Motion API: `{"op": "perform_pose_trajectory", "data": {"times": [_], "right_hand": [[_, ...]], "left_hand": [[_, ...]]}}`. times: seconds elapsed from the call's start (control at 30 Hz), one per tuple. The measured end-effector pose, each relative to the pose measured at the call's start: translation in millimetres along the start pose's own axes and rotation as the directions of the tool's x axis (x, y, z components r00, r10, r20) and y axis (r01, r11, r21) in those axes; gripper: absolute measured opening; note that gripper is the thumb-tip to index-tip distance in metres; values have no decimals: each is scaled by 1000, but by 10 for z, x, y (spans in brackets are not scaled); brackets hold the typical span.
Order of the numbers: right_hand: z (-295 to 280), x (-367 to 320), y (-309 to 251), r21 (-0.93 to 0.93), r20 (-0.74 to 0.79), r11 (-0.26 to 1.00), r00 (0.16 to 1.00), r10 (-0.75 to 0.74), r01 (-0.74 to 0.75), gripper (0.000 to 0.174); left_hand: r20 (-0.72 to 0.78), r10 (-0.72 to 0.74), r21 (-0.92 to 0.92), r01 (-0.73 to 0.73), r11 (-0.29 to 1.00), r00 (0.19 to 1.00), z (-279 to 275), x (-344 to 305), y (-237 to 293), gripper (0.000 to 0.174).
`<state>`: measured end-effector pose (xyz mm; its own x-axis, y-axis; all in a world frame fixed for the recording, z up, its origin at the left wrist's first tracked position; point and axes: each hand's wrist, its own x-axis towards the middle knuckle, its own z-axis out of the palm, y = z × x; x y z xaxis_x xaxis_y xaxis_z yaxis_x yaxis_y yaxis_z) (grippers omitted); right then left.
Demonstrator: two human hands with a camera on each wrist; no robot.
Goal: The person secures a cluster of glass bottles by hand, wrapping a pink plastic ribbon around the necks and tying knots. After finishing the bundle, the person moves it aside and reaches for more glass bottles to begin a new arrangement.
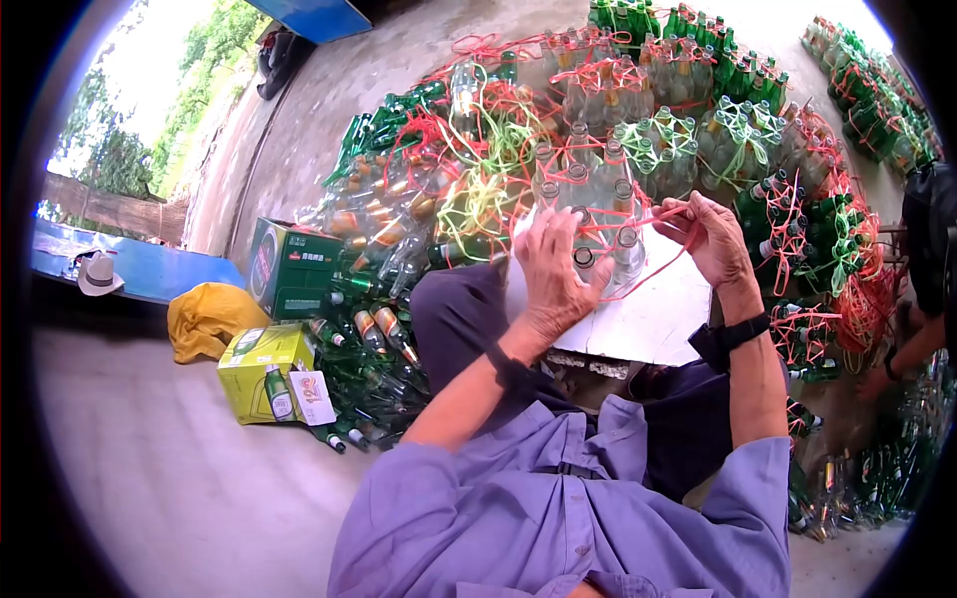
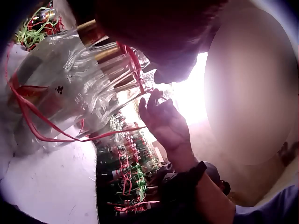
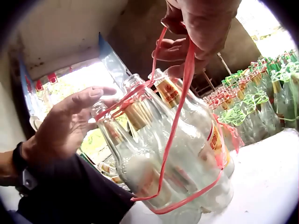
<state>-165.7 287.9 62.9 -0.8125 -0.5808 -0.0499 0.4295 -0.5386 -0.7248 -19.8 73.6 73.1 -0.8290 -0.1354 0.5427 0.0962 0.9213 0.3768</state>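
Observation:
A cluster of clear glass bottles [image 3: 163,154] stands upright on a white board [image 1: 663,324] at the person's lap. Red plastic string [image 3: 174,125] winds between the necks, and a loose loop hangs down around the bottles' sides. In the head view the left hand [image 1: 558,269] rests at the near bottle necks, its fingers extended over the mouths. Right of the cluster, the right hand [image 1: 713,239] pinches the string between thumb and fingers and holds it taut above the board. The left wrist view shows this right hand [image 2: 166,123] beyond the bottle tops.
Bundles of bottles tied with red and green string [image 1: 658,149] stand beyond the board. Loose bottles [image 1: 374,334] lie at the left beside a green carton [image 1: 289,267], a yellow-green carton [image 1: 261,374] and a yellow cloth [image 1: 214,319]. Another person's arm [image 1: 917,349] shows at right.

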Motion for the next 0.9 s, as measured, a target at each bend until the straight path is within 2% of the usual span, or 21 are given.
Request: {"op": "perform_pose_trajectory", "data": {"times": [0.03,0.07,0.13,0.2,0.27,0.3,0.37,0.43,0.57,0.63,0.73,0.8,0.87,0.9], "right_hand": [[-4,18,52,73,-9,997,1000,7,-6,29],[-52,59,137,71,-6,997,1000,7,-7,29],[-78,132,246,273,-28,961,999,-32,39,29],[-85,155,314,298,-62,954,998,-25,42,27],[-73,200,333,337,-161,940,987,14,42,25],[-58,209,313,339,-160,940,987,16,39,25],[-56,202,246,229,-137,973,990,18,14,25],[-92,209,224,215,-146,977,989,32,0,25],[-121,208,225,203,-178,979,982,71,-34,27],[-120,225,235,206,-177,977,981,85,-48,26],[-97,246,261,206,-177,976,979,101,-63,26],[-66,276,272,174,-178,981,977,114,-82,24],[-30,298,296,164,-176,983,978,116,-87,23],[-16,311,315,173,-176,980,977,125,-94,22]], "left_hand": [[59,-52,0,52,999,997,59,-87,32,79],[55,-53,0,53,999,997,132,-137,49,79],[-6,-109,54,109,993,994,241,-181,89,90],[-61,-104,47,107,993,993,350,-169,30,92],[-115,-100,42,106,994,988,421,-162,-30,95],[-121,-92,13,94,995,988,423,-151,-37,94],[-123,-87,-16,85,996,989,431,-143,-46,94],[-130,-95,-108,81,991,987,426,-135,-73,94],[-71,-76,-156,64,986,995,297,-118,-220,95],[-31,-13,-172,7,985,999,172,-76,-232,95],[57,-81,-266,93,959,995,119,-83,-331,97],[85,-45,-235,64,970,995,52,-61,-481,98],[150,72,-217,-38,975,986,-22,-39,-612,96],[183,66,-158,-37,987,981,-68,-18,-638,94]]}}
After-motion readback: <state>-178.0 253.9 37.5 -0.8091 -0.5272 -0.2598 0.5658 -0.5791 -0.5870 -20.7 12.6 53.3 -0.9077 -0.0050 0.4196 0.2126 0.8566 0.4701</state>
